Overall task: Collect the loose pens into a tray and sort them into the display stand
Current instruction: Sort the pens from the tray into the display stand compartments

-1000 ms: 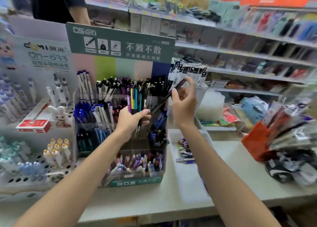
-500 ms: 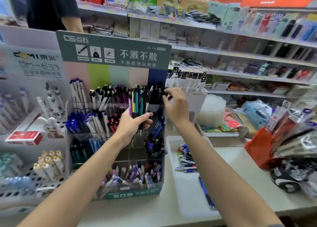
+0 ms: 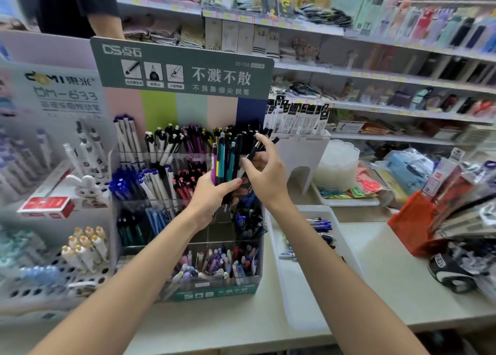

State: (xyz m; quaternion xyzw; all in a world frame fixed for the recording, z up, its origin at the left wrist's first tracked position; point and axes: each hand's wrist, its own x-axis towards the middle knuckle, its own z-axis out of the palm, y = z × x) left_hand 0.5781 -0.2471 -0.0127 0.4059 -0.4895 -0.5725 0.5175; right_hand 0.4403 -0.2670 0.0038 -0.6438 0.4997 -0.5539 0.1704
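Black plastic pen [image 3: 254, 150] is pinched by your right hand [image 3: 267, 176], back from the clear acrylic display stand [image 3: 214, 291] at the coloured pen bundle [image 3: 224, 164] your left hand [image 3: 210, 196] grips, so sorting continues.

Light: bright, even shop lighting from overhead
Shadows: faint and soft
Blur: left and right edges smeared; centre fairly sharp
Distortion: wide-angle bending of shelves [image 3: 375, 75]

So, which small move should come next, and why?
Probably draw the black pen out of the bunch gripped by the left hand and slot it among the black pens at the top right of the display stand, since the right hand pinches it beside them.
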